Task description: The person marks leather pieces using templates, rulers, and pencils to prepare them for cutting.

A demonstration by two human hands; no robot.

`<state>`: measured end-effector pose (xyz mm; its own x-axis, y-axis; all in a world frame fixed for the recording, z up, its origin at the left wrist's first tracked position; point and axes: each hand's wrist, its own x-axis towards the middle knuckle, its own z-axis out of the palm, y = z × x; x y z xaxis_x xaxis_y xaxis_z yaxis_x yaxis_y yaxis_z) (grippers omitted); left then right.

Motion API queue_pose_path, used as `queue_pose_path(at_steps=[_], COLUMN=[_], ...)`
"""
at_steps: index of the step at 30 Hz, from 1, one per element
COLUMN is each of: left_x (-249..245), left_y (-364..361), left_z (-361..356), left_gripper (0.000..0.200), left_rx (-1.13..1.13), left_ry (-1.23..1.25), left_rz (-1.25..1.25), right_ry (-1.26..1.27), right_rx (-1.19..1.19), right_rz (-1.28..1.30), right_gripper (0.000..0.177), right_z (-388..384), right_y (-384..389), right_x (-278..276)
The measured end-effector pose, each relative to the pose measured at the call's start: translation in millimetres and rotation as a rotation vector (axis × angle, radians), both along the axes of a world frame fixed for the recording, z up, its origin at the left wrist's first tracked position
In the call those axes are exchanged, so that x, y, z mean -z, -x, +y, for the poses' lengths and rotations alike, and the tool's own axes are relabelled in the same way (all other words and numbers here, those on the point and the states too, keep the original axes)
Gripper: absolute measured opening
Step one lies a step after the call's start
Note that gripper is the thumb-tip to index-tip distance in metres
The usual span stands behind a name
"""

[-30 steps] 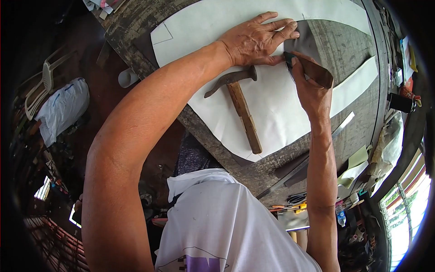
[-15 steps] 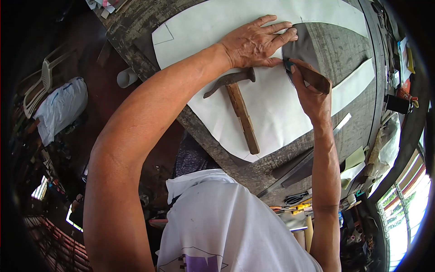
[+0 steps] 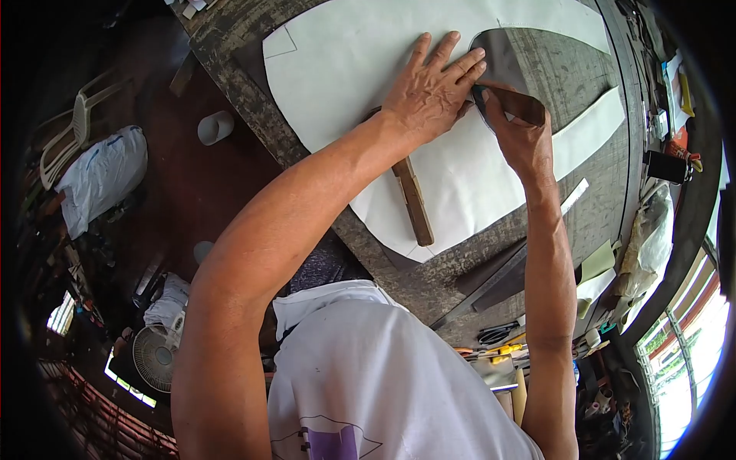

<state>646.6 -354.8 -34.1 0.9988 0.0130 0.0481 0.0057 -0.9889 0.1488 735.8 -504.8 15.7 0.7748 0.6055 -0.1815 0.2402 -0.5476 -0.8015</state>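
A large white sheet (image 3: pixel 360 61) lies on a worn dark wooden table (image 3: pixel 583 207), with a curved piece cut out of it. My left hand (image 3: pixel 433 88) presses flat on the sheet beside the cut edge, fingers spread. My right hand (image 3: pixel 517 134) grips a knife with a brown wooden handle (image 3: pixel 521 103), its tip at the cut edge just by my left fingertips. A hammer with a wooden handle (image 3: pixel 414 203) lies on the sheet under my left wrist; its head is hidden by my arm.
A metal ruler (image 3: pixel 506 268) lies along the table's near edge. Scissors and small tools (image 3: pixel 498 341) sit at the lower right. On the floor at left are a white plastic chair (image 3: pixel 65 142), a white bag (image 3: pixel 100 176), a fan (image 3: pixel 153 356) and a paper roll (image 3: pixel 215 126).
My left hand slid along the sheet and turned, now covering the hammer head. My right hand with the knife moved slightly up along the cut. The view shifted a little.
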Motion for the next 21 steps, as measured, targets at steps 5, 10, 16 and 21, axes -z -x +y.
queue_pose_path(at_steps=[5,10,16,21], left_x=[3.6,3.7,2.3,1.4], left_y=[-1.6,-1.8,-1.4,-1.2], left_z=[-5.2,-6.0,-6.3,-6.0], left_gripper=[0.060,0.061,0.062,0.062], left_rx=[-0.037,-0.046,-0.050,-0.053], left_ry=[-0.064,-0.077,-0.117,-0.120], left_rz=[-0.004,0.008,0.007,0.012], right_ry=[0.031,0.077,0.109,0.021], right_rx=[-0.031,-0.061,-0.111,-0.109], right_rz=[-0.026,0.024,0.078,0.024], right_gripper=[0.018,0.019,0.020,0.020], right_z=[0.0,-5.5,-10.1,-21.2], right_y=[-0.8,-0.5,-4.6,-2.0], right_x=[-4.7,-8.5,-11.0,0.4])
